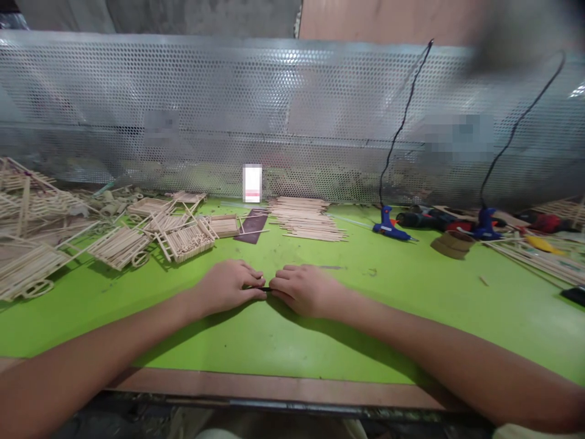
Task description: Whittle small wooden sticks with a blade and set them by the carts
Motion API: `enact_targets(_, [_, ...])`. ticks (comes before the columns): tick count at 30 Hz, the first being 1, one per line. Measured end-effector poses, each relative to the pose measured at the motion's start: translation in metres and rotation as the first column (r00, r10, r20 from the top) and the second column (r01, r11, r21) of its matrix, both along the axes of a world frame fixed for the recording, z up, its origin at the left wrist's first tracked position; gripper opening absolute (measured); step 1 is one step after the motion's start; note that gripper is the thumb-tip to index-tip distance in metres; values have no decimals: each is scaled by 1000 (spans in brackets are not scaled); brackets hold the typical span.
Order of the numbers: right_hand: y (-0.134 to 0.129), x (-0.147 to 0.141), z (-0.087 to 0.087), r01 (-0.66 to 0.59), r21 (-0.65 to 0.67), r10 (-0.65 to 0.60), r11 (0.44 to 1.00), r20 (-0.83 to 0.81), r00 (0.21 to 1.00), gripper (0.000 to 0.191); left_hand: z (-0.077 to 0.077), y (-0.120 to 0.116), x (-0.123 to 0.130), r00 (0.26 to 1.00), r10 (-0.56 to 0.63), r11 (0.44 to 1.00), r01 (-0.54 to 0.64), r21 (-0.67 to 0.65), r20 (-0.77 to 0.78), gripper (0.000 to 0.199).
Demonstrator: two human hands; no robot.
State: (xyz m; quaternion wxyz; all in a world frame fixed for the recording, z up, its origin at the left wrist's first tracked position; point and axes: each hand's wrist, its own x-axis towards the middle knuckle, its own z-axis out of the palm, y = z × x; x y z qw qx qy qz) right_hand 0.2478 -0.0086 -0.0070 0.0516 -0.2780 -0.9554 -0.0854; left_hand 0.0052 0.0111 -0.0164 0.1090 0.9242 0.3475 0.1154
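Low over the green tabletop, my left hand (228,285) and my right hand (311,289) almost meet, fingertips facing each other. Both are closed, pinching a thin dark strip (265,289) whose short middle part shows between them. Its ends are hidden in my fingers, so what kind of thing it is cannot be made out. Beyond my hands lie a dark brown rectangular sheet (251,227) and a pile of thin wooden sticks (304,216).
To the left are several small wooden stick-built carts (187,241) and frames. A blue glue gun (390,225), a second glue gun (487,225), a brown tape roll (453,245) and more sticks (525,259) lie to the right. A perforated metal screen (219,116) stands behind.
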Motion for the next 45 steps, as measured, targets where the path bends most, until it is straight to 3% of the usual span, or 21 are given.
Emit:
enact_targets(12, [0, 15, 7, -13, -74, 8, 997, -67, 998, 21, 3, -1, 0, 997, -68, 997, 66, 51, 35, 27])
enact_targets(19, [0, 14, 6, -14, -72, 8, 997, -75, 997, 22, 6, -4, -3, 990, -131, 967, 116, 225, 52, 41])
enact_targets(27, [-1, 14, 6, -7, -59, 3, 998, -59, 998, 23, 5, 1, -5, 965, -237, 929, 258, 265, -110, 25])
enact_targets(37, [-1, 11, 6, -6, -67, 2, 998, -54, 999, 22, 2, 2, -6, 967, -237, 938, 252, 238, -92, 23])
enact_targets(45, [3, 13, 3, -8, -111, -2, 994, -89, 996, 20, 3, 0, -1, 978, -206, 973, 206, 104, -6, 22])
